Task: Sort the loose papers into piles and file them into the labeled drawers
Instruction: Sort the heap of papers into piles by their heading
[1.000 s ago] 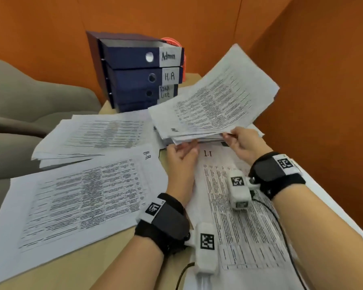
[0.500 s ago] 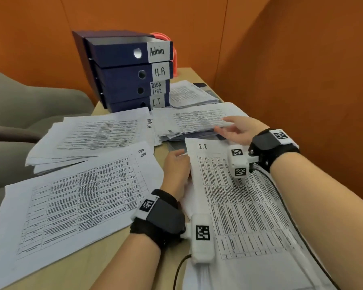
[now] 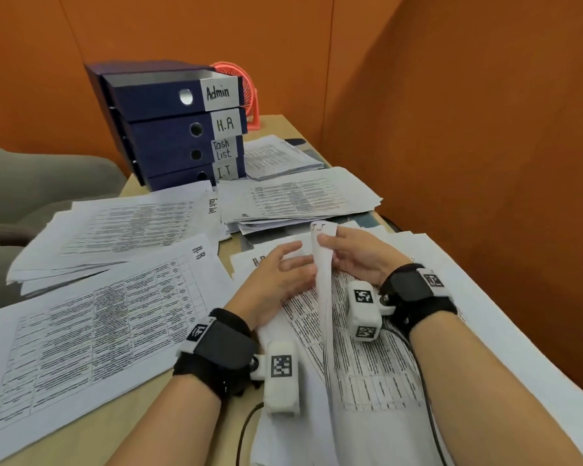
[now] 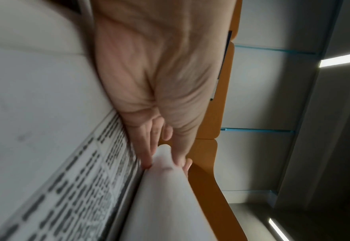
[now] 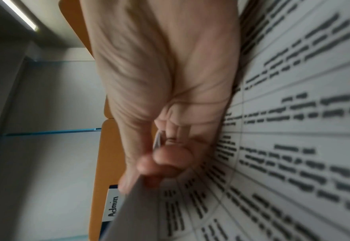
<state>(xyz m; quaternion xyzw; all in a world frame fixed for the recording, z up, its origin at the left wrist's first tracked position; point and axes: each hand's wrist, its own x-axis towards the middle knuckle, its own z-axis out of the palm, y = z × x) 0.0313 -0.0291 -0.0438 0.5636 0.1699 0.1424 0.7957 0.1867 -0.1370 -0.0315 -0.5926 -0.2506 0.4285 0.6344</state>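
Blue drawers (image 3: pixel 162 129) labelled Admin, H.R, Task List and I.T stand at the back of the desk. Sorted piles lie around: a Task List pile (image 3: pixel 115 230), an H.R pile (image 3: pixel 91 324), and a pile (image 3: pixel 300 200) in front of the drawers. On the near right pile (image 3: pixel 377 358), the top I.T sheet (image 3: pixel 323 264) is curled up on edge. My right hand (image 3: pixel 337 253) pinches its top corner between thumb and fingers (image 5: pixel 170 154). My left hand (image 3: pixel 300 260) holds the same sheet (image 4: pixel 165 163) between thumb and straight fingers. A sheet marked "H" shows beneath.
Another small stack (image 3: pixel 280 156) lies right of the drawers, with a red fan (image 3: pixel 246 95) behind. Orange walls close in the back and right. A grey chair (image 3: pixel 31 183) stands left of the desk (image 3: pixel 115 418). A cable (image 3: pixel 246 428) hangs from my left wrist.
My right hand laid the raised stack on the pile in front of the drawers and came back. Both hands now lift the I.T sheet, which lay flat half a second ago.
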